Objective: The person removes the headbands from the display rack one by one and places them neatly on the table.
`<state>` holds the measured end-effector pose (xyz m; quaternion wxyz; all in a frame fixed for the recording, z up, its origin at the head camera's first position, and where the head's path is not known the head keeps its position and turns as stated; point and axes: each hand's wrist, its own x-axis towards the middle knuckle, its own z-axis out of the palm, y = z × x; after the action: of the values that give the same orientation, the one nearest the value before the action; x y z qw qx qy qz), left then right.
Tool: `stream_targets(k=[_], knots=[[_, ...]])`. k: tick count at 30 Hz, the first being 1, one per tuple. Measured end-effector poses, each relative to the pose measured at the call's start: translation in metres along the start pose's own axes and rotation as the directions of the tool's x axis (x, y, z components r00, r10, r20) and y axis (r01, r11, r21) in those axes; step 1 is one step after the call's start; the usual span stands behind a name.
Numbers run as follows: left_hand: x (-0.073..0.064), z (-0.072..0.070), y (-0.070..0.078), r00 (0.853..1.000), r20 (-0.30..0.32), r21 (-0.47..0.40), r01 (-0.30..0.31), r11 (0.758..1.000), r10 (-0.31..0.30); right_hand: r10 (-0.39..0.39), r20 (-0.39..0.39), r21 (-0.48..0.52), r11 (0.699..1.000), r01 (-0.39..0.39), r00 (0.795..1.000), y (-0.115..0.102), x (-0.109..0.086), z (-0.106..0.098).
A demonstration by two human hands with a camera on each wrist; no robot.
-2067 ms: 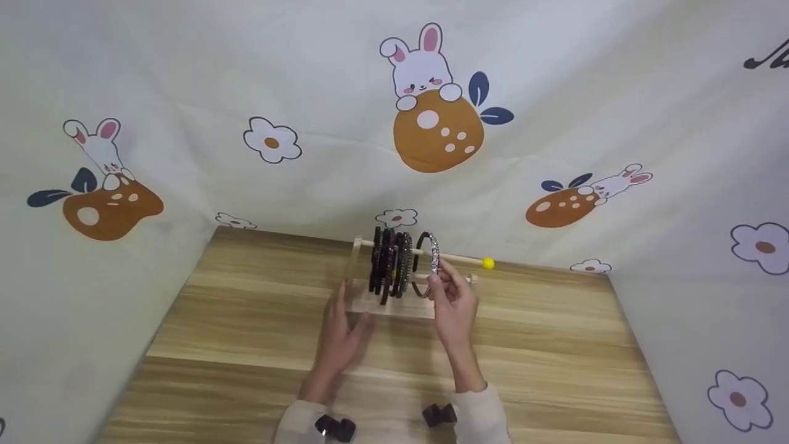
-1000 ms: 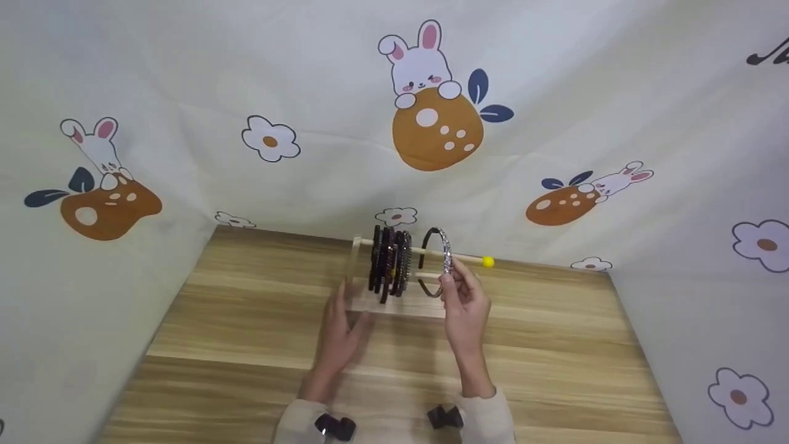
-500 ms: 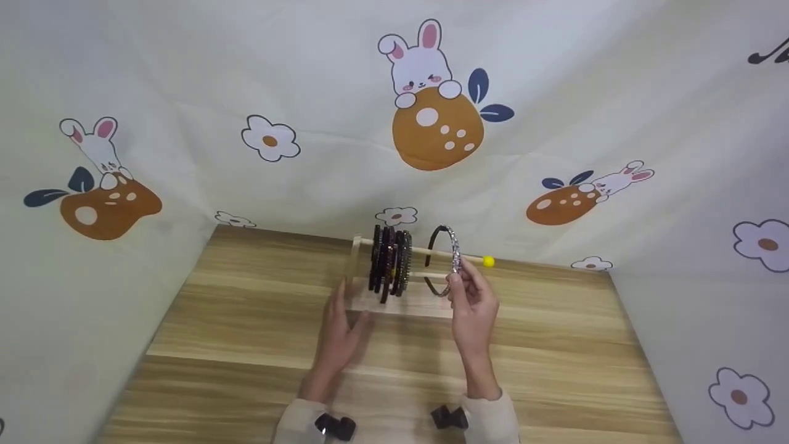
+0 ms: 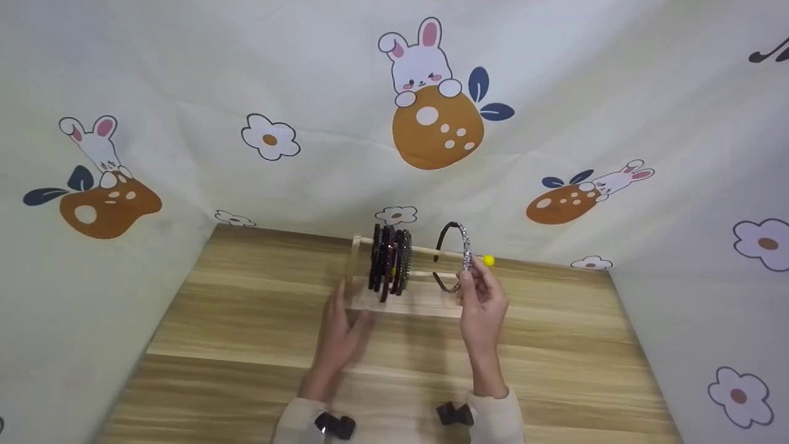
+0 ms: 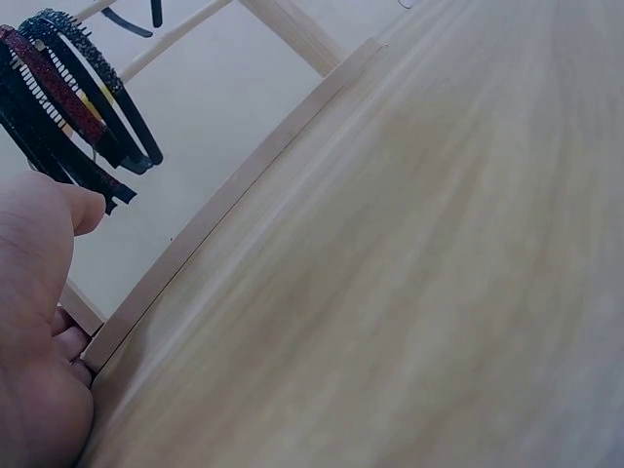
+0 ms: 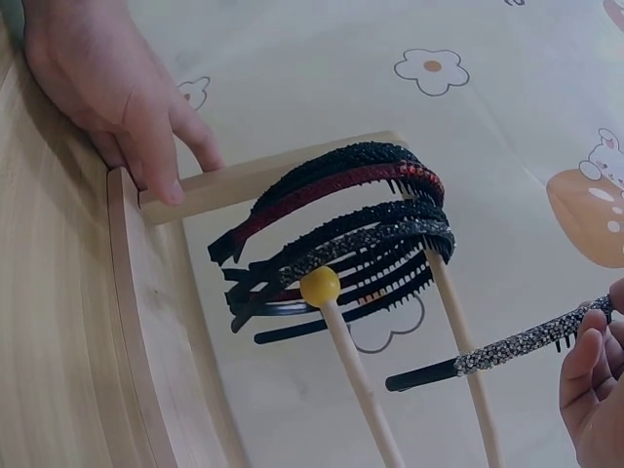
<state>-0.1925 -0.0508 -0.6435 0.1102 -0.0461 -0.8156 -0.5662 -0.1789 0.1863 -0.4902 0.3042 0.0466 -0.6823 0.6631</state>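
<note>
A wooden rack point(image 4: 425, 304) with two horizontal rods carries several dark headbands point(image 4: 389, 262) bunched towards its left end. One rod ends in a yellow ball point(image 6: 320, 287). My right hand point(image 4: 484, 308) pinches a black headband with silver sparkles point(image 4: 466, 246) between thumb and fingers. This headband stands apart from the bunch, near the rods' right end. In the right wrist view the sparkly headband point(image 6: 517, 344) crosses one rod, its dark tip pointing left. My left hand point(image 4: 338, 336) touches the rack's left end, fingers mostly straight and thumb spread towards the base.
The rack rests on a wood-grain tabletop point(image 4: 259, 327) close to its back edge. A pale cloth point(image 4: 333, 74) printed with rabbits, oranges and flowers rises behind and on both sides. Black devices point(image 4: 336, 425) sit at the wrists.
My right hand has moved steadily right with the sparkly headband, widening the gap from the bunch. My left hand and the rack have stayed in place.
</note>
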Motion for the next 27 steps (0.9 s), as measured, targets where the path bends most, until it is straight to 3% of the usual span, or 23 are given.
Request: stream_targets(k=[10,21,27], knots=[[0.000,0.000,0.000,1.000,-0.004,0.012,0.022,1.000,-0.022,-0.024,-0.026,0.003,1.000,0.024,0.999,0.000,0.004,-0.008],[0.000,0.001,-0.003,0.999,-0.010,-0.020,-0.031,0.999,0.030,-0.031,-0.088,-0.028,0.999,0.028,0.996,0.004,0.007,-0.020],[0.001,0.001,-0.003,1.000,-0.013,-0.023,-0.015,1.000,0.015,-0.049,-0.115,-0.025,0.999,0.046,0.992,0.005,0.009,-0.029]])
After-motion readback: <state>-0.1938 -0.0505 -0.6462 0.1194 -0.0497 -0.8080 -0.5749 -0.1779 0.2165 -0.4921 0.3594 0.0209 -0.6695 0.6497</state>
